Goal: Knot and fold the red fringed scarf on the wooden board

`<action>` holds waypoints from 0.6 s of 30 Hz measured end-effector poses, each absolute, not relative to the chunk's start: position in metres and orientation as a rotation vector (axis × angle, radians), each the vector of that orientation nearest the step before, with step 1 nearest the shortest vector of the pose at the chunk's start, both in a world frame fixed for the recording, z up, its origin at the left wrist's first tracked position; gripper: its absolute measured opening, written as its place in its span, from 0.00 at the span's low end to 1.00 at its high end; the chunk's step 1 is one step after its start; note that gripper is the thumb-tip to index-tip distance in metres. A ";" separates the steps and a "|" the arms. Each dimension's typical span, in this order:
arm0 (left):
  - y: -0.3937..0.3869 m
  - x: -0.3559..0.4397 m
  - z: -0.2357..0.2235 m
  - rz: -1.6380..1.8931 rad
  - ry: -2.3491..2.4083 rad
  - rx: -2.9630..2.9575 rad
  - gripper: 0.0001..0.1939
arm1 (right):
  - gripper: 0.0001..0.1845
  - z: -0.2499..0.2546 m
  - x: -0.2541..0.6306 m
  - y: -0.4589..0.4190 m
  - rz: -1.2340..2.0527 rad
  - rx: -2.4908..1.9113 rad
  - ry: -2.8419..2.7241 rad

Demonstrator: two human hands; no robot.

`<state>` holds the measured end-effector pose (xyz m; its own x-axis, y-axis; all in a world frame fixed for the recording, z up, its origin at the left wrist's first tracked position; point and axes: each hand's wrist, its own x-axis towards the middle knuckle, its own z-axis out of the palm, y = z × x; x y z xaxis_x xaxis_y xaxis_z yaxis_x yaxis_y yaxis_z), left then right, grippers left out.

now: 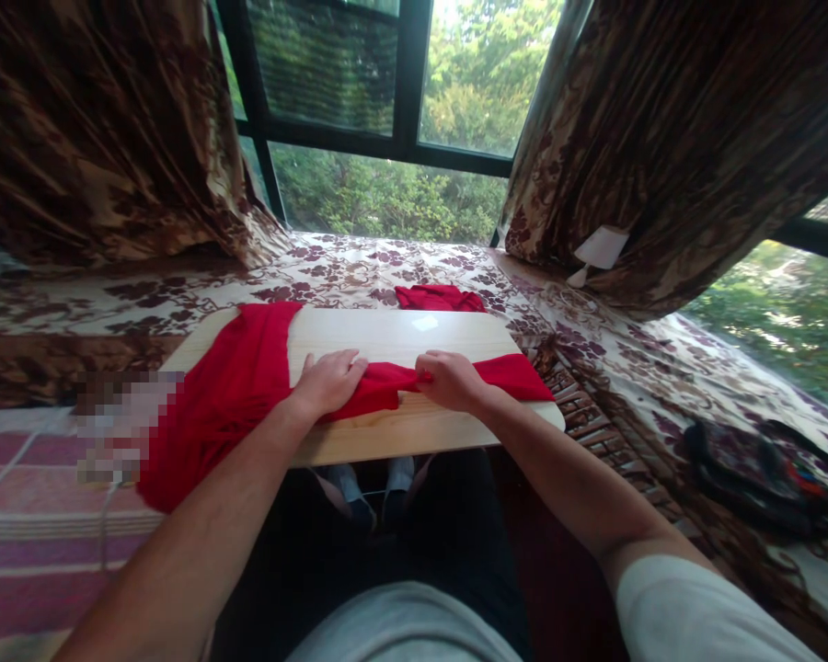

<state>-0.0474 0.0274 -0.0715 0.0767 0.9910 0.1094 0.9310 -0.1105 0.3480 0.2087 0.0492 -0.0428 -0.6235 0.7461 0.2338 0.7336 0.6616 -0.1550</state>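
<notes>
A red garment (pixel 227 395) lies across a small light wooden table (pixel 386 336) and hangs off its left edge. My left hand (pixel 327 379) rests on the cloth near the table's middle, fingers curled down onto a fold. My right hand (pixel 448 377) sits just to the right, fingers closed in a pinch on a bunched strip of the same red cloth that runs toward the table's right edge. A second red cloth (pixel 440 297), folded, lies beyond the table's far edge.
The table stands on a bed with a brown floral cover (pixel 359 262). Patterned curtains (pixel 662 138) hang left and right of a window (pixel 400 110). A dark bag (pixel 765 469) lies at right, a striped pink blanket (pixel 28 524) at left. My legs are under the table.
</notes>
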 end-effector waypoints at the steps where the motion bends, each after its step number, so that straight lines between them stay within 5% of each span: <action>1: 0.023 -0.043 -0.065 0.554 1.929 2.198 0.30 | 0.05 -0.038 0.207 0.049 0.029 -1.281 -2.563; 10: 0.007 -0.014 -0.067 0.613 1.730 2.405 0.38 | 0.14 -0.028 0.186 0.032 -0.076 -1.734 -2.187; 18: 0.022 -0.024 -0.094 0.577 1.755 2.317 0.33 | 0.06 -0.088 0.188 0.034 0.151 -1.154 -2.257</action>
